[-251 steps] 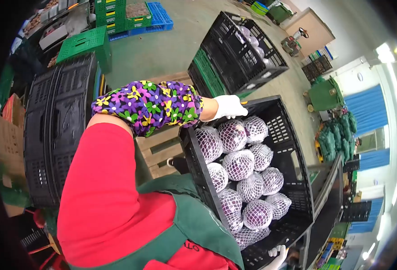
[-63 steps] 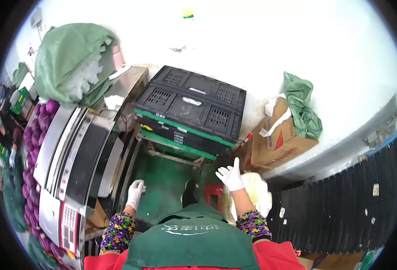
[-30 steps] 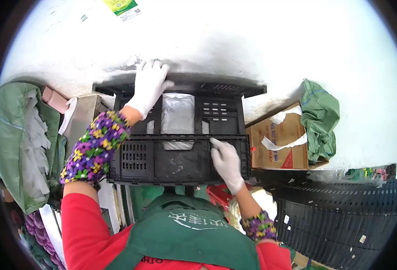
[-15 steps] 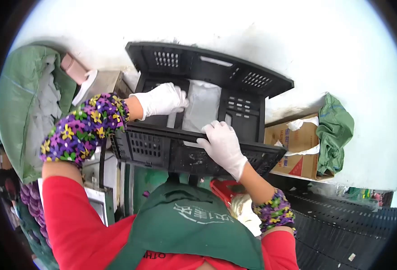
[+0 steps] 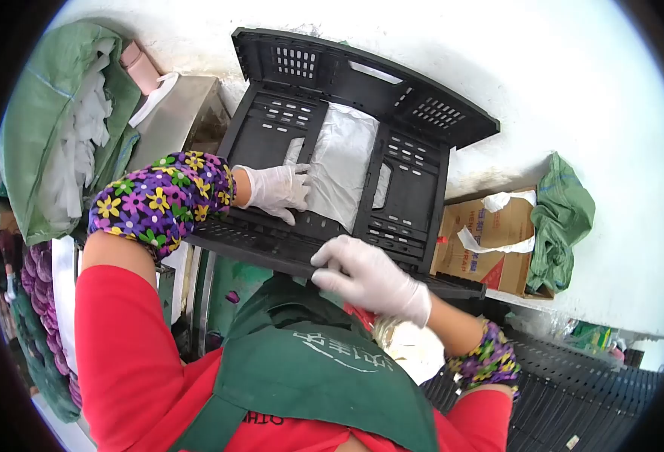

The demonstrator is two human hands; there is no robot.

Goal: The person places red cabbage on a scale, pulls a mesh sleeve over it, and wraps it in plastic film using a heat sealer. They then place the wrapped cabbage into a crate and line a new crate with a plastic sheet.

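Observation:
A black plastic crate (image 5: 272, 124) with slotted panels stands in front of me, its far wall raised. On its floor lies a flat, crinkled grey-white sheet or packet (image 5: 341, 158). My left hand (image 5: 275, 190), in a white glove, is inside the crate with fingers spread, at the left edge of the sheet. My right hand (image 5: 373, 280), also gloved, is at the crate's near rim, its fingers and thumb closed round the edge. The right fingertips are partly hidden.
A green woven sack (image 5: 42, 113) with white material stands left, by a pink container (image 5: 139, 68) on a metal surface. To the right are a cardboard box (image 5: 486, 245) and green sacking (image 5: 561, 226). More black slotted plastic (image 5: 573, 392) lies lower right. A white wall stands behind.
The crate's near wall has tipped down towards me, exposing more floor. My left hand has lowered and spread its fingers by the sheet. My right hand has moved down with the rim.

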